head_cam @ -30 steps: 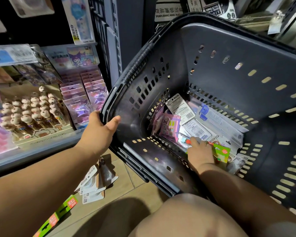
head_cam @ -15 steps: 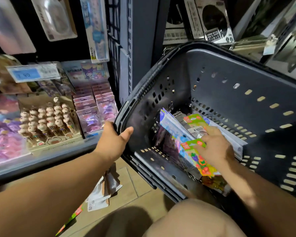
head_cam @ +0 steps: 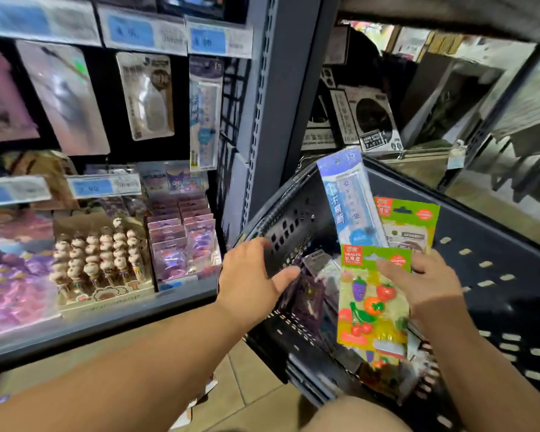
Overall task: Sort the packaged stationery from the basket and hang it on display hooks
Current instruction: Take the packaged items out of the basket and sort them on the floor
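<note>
1 basket (head_cam: 480, 232). 2 hands: left hand (head_cam: 250, 285), right hand (head_cam: 430, 282). Held: 1 blue pack (head_cam: 349, 207), 2 green packs (head_cam: 373, 300) (head_cam: 409, 222). 5 price tags (head_cam: 131, 32) (head_cam: 208, 42) (head_cam: 41, 23) (head_cam: 91, 187) (head_cam: 0, 193).

The basket (head_cam: 480, 219) is dark grey moulded plastic, perforated and mostly matt, with a dull sheen on its ribbed rim. At five o'clock in the view, the fruit pack (head_cam: 371, 300) is green printed card under a glossy clear blister that catches the light. The second green pack (head_cam: 415, 219) behind it has the same card and shiny film. The blue pack (head_cam: 353, 204), at twelve o'clock from the fruit pack, is a smooth, glossy sleeve.

The shelf upright (head_cam: 272, 104) at twelve o'clock looks like grey painted metal, matt and slotted. The hanging packs (head_cam: 63, 95) at ten o'clock are glossy film with glare. The price labels (head_cam: 103, 186) are paper behind shiny clear strips. The display box (head_cam: 113, 296) at nine o'clock looks like matt cardboard. The floor (head_cam: 250, 385) at six o'clock is smooth beige tile.
</note>
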{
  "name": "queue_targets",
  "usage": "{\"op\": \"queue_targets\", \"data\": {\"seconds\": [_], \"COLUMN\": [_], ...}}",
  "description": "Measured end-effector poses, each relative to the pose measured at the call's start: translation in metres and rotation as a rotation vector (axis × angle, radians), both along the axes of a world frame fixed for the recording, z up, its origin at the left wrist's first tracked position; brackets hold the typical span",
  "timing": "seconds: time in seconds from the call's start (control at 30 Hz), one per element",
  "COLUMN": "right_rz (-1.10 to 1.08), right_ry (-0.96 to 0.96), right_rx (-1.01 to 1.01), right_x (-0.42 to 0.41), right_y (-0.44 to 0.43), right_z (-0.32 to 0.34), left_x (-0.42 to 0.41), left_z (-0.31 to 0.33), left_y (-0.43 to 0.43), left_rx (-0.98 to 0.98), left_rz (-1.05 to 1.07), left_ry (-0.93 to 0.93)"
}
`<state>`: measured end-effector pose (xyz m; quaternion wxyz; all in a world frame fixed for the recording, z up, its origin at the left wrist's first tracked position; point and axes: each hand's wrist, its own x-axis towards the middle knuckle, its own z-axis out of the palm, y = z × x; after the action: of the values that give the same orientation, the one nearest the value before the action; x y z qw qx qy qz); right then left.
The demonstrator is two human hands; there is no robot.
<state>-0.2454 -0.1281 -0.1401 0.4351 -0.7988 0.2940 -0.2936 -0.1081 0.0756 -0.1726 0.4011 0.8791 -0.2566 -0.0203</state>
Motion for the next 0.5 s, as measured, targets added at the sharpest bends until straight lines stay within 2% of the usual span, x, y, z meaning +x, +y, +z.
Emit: {"op": "queue_targets", "data": {"seconds": [0.03,0.17,0.3,0.37,0.5], "right_rz": [0.032,0.151,0.330,0.407,0.570], "right_ry": [-0.041,-0.226,-0.228,-0.226,-0.184], "right_rx": [0.042,0.294,0.394,0.438,0.558], "right_x": [0.003,0.022,0.051,0.070,0.105], "right_y": [0.006,0.039,0.077,0.097,0.147], "right_z": [0.005,0.030,0.051,0.060,0.069], "left_x": [-0.004,-0.024,-0.016,-0.002,0.029], "left_z": [0.004,0.034,0.066,0.076,0.092], "left_y": [-0.003,-0.009,0.006,0.024,0.076], "left_rx": [-0.071,-0.441,-0.800,-0.880,-0.922], "left_rz": [-0.050,-0.280,-0.314,-0.292,-0.219], "left_ry": [0.082,0.607,0.902,0.932,0.827]}}
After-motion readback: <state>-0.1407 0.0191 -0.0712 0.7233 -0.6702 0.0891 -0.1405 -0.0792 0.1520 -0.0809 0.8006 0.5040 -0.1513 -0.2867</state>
